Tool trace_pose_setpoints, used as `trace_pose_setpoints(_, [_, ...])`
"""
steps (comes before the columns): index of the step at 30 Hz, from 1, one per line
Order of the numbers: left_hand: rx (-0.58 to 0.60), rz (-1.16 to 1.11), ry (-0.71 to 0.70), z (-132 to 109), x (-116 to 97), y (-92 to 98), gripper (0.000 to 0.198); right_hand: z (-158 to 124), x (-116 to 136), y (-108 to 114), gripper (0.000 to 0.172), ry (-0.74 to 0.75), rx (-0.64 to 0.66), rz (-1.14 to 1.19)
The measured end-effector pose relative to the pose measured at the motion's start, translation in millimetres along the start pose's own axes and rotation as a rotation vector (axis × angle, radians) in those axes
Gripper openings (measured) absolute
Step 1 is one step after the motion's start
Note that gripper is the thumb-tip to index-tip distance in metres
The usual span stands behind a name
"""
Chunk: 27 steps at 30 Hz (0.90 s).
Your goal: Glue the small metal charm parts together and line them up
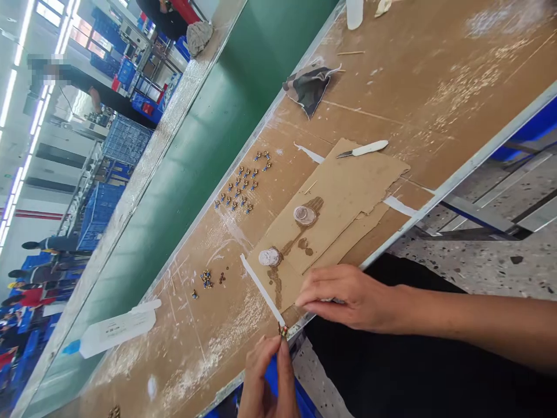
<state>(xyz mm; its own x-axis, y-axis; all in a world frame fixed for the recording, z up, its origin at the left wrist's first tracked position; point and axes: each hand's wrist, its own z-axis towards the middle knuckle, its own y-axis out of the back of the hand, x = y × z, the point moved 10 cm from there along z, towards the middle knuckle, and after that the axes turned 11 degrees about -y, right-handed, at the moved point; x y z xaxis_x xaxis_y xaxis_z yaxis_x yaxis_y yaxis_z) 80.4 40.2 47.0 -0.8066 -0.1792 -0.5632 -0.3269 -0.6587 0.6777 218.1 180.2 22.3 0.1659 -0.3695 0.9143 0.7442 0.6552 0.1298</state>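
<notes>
Left hand (265, 377) pinches one small part (283, 331); right hand (348, 297) rests released on cardboard (348, 191). Rows (243, 186) at eleven o'clock look finished; a loose heap (206, 280) seemingly remains.

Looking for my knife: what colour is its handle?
White handle, dark blade; head view shows it best.

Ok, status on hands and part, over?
Left hand pinching small gold-and-dark metal part. Right hand flat on torn brown cardboard sheet. Thin white strip lies beside the part.
</notes>
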Motion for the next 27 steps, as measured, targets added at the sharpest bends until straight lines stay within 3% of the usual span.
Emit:
trace_pose_setpoints(3, [0.034, -0.029, -0.089, -2.2, -15.5, -4.4, 0.011, -2.2, -2.4, -16.5, 0.016, -0.066, 0.072, 0.098])
trace_pose_setpoints(7, [0.060, -0.029, -0.158, -2.6, -29.5, -6.4, 0.014, -5.2, -0.8, -23.0, 0.017, -0.060, 0.118, 0.121])
trace_pose_setpoints(18, [0.021, -0.037, -0.283, 1.0, -52.2, -4.1, 0.005, -9.5, 11.6, -17.6, 0.015, 0.081, 0.090, 0.099])
trace_pose_setpoints(27, [0.073, -0.031, -0.407, -0.4, -57.1, -5.2, 0.012, -9.4, 18.4, -16.3, 0.014, 0.109, 0.094, 0.042])
